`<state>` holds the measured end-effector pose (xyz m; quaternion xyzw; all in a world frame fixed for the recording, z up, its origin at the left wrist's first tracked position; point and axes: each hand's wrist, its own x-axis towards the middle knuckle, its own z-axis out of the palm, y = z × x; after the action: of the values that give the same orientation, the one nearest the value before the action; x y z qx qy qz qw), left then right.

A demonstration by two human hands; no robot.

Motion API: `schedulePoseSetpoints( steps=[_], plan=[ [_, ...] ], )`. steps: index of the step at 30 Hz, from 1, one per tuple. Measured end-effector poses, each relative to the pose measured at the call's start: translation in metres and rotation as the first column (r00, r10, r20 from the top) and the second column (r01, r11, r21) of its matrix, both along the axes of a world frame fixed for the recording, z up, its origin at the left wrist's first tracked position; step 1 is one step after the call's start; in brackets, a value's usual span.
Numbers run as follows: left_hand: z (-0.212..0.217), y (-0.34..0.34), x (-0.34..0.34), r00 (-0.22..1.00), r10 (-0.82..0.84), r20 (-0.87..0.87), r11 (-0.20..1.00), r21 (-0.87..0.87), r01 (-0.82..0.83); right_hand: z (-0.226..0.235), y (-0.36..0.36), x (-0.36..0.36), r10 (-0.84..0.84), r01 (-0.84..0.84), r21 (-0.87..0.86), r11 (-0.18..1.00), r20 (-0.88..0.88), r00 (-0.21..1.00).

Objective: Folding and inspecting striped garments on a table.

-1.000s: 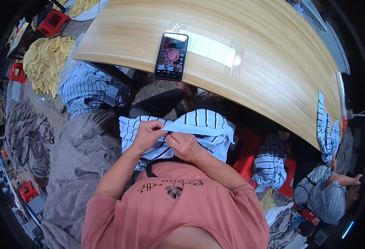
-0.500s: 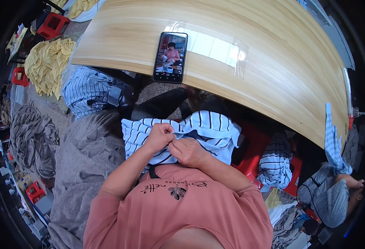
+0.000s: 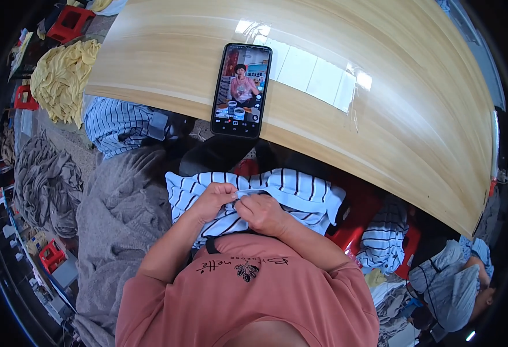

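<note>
- Striped cloth [image 3: 291,180] lies bunched on the person's legs [image 3: 210,157], just outside the near edge of the tabletop [image 3: 167,63], on the person's side of the phone [image 3: 241,89].
- Left hand [image 3: 214,203] is closed in a pinch on the cloth, at the left end of the pale band [image 3: 307,203].
- Right hand [image 3: 262,214] is closed with curled fingers, gripping the cloth just beside the left; which layer its fingertips hold, I cannot tell.
- The step, as I judge it, is working along this band by touch; small pinches, hands close together, should serve well.
- Better to keep the band flat between the pinches, because the soft cloth will probably twist if one hand pulls harder.
- The right end hangs free near the red stool [image 3: 355,222]; its weight could drag, so some slack should be gathered first.
</note>
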<state>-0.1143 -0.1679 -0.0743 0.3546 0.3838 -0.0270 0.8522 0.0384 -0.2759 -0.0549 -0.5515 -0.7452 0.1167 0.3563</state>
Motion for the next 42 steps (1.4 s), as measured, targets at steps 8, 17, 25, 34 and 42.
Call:
schedulePoseSetpoints(
  steps=[8,17,25,34,42],
  plan=[
    [0.001,0.001,0.008,0.995,0.020,-0.101,0.970,0.243,0.005,-0.007,0.014,-0.001,-0.075,0.065,-0.122,0.990,-0.086,0.993],
    [0.010,-0.015,0.013,0.989,0.016,-0.148,0.587,0.802,0.111,-0.019,0.014,0.000,-0.230,0.006,-0.488,0.873,-0.402,0.886],
    [0.017,-0.017,0.020,0.995,-0.009,-0.099,0.162,0.982,0.099,-0.012,0.025,0.010,-0.522,-0.080,-0.730,0.679,-0.556,0.647],
    [0.016,-0.018,0.019,0.998,-0.030,-0.060,-0.045,0.997,0.058,-0.011,0.023,0.003,-0.502,-0.048,-0.715,0.698,-0.536,0.679],
    [0.019,-0.018,0.021,0.997,-0.055,-0.059,-0.134,0.990,0.052,-0.013,0.023,-0.010,-0.450,0.223,-0.542,0.810,-0.330,0.830]
  ],
)
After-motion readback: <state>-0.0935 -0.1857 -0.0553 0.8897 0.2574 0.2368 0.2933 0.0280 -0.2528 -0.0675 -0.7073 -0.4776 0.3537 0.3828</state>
